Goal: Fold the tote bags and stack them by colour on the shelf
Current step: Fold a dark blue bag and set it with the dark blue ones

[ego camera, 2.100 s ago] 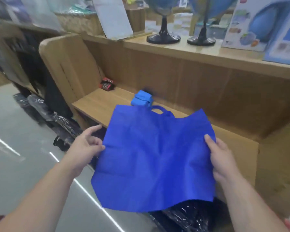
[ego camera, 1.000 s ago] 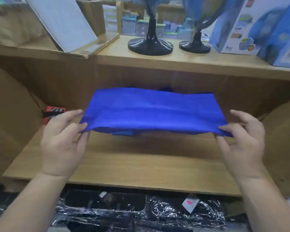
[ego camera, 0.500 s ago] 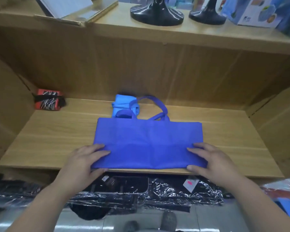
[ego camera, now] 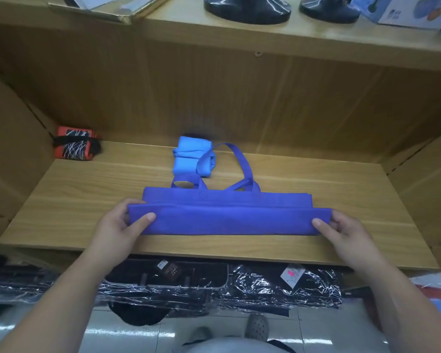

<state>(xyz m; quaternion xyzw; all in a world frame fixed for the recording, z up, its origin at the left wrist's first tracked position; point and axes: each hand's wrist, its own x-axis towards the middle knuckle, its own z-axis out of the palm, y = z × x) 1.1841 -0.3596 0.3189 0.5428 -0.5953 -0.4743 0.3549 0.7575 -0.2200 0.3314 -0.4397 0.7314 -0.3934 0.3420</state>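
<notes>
Two hands: left hand (ego camera: pixel 117 225) and right hand (ego camera: pixel 346 233), one at each end of the dark blue tote bag (ego camera: pixel 227 221).
Left grip: clamped on the bag's left end, thumb on top of the folded strip, fingers curled behind it.
Right grip: clamped on the bag's right end, thumb on top, fingers wrapped round the edge.
Bag position: flat on the wooden shelf (ego camera: pixel 87 192), lengthwise, near the front edge, about midway between the side walls.
Bag state: near strip doubled over the rest; a narrow band of the lower layer shows behind the fold.
Handles (ego camera: pixel 243 164): point toward the back wall; one loop lies across the light blue bag.
Light blue bag (ego camera: pixel 189 159): folded small, just behind the dark one, close to the back wall.
Red pouch (ego camera: pixel 73 146): back left corner of the shelf, well apart from the bags.
Upper shelf (ego camera: pixel 189 29): two black stand bases (ego camera: pixel 247 8); a box at the right.
Below the shelf: black goods in clear plastic (ego camera: pixel 265 284).
Floor: shoe tips (ego camera: pixel 257 327).
</notes>
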